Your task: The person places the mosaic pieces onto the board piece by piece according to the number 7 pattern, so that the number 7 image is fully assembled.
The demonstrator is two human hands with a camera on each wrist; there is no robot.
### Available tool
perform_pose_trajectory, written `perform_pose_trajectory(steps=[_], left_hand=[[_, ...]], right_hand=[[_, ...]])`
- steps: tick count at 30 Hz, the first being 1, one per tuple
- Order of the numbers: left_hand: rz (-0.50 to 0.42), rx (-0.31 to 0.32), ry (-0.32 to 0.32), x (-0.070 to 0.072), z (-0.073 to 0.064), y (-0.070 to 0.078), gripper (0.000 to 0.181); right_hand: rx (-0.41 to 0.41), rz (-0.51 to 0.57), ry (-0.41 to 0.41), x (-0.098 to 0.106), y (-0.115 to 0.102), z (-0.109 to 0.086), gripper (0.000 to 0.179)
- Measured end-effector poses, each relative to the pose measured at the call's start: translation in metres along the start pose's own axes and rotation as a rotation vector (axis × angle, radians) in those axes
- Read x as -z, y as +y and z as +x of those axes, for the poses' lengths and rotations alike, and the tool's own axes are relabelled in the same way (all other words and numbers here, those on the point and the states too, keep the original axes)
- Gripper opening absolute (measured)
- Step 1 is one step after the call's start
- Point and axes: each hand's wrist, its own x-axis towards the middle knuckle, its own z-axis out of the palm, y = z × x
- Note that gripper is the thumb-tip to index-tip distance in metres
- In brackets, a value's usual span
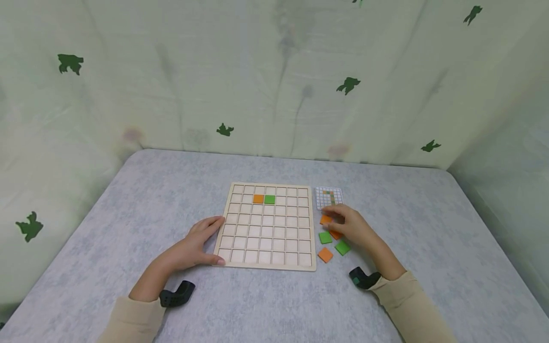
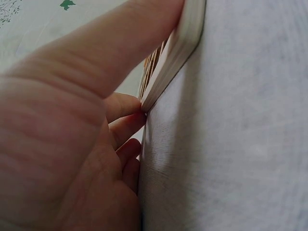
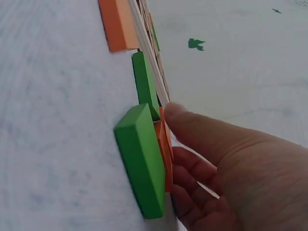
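Sleeves: left sleeve (image 1: 135, 317) at 8 o'clock from the board, right sleeve (image 1: 411, 307) at 4; a black wrist unit (image 1: 364, 277) sits by the right cuff.
Left hand: the left hand (image 1: 193, 245), between 8 and 9 o'clock, has thumb and fingers spread along the board's edge, thumb at the 7 o'clock corner; uneven pressure there could swivel the board.
Near loose tiles: an orange tile (image 1: 325, 255) at 4 o'clock, with a green tile (image 1: 342, 247) and another green one (image 1: 325, 237) just beyond, all flat on the bench (image 1: 257, 305).
Right hand: the right hand (image 1: 353, 226), at 3 o'clock, has thumb and fingers parted around a far orange tile (image 1: 325, 219); whether they pinch it, I cannot tell.
Crowding: a further orange tile (image 1: 336, 235) lies partly under that hand, so a low grasp could drag two pieces or knock the green ones aside.
Board: the gridded board (image 1: 254, 231) lies flat; if jolted, its seated pieces might jump.
Pattern card: the card (image 1: 319, 197), at 2 o'clock, lies just beyond the fingertips; a brushing knuckle could shift it.
Seated tiles: orange (image 1: 259, 199) and green (image 1: 269, 199), side by side near 12, second row from the far edge.
Backdrop: pale cloth (image 1: 257, 85).
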Motion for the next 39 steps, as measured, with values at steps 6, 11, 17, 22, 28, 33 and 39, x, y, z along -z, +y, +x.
perform_pose_trajectory(steps=[6, 11, 17, 22, 28, 33, 39], left_hand=[[-0.003, 0.000, 0.002, 0.000, 0.000, 0.000, 0.107], [-0.005, 0.000, 0.001, 0.000, 0.000, 0.000, 0.107], [-0.007, 0.003, 0.003, 0.000, -0.001, 0.001, 0.107], [-0.013, 0.003, 0.000, 0.000, -0.001, 0.001, 0.107], [-0.013, 0.004, 0.000, 0.000, 0.000, 0.000, 0.106], [-0.012, 0.004, 0.001, 0.000, 0.000, 0.000, 0.107], [-0.010, 0.001, 0.001, 0.000, -0.001, 0.000, 0.107]], right_hand=[[0.002, -0.055, -0.010, -0.001, 0.002, 0.001, 0.033], [-0.053, -0.039, -0.011, 0.001, -0.004, 0.003, 0.033], [0.024, -0.029, 0.031, 0.005, -0.021, 0.010, 0.034], [0.154, -0.006, 0.088, 0.001, -0.038, 0.026, 0.036], [0.235, 0.088, 0.130, -0.012, -0.061, 0.053, 0.039], [0.229, 0.161, 0.164, -0.028, -0.069, 0.072, 0.039], [0.124, 0.209, 0.139, -0.050, -0.062, 0.084, 0.034]])
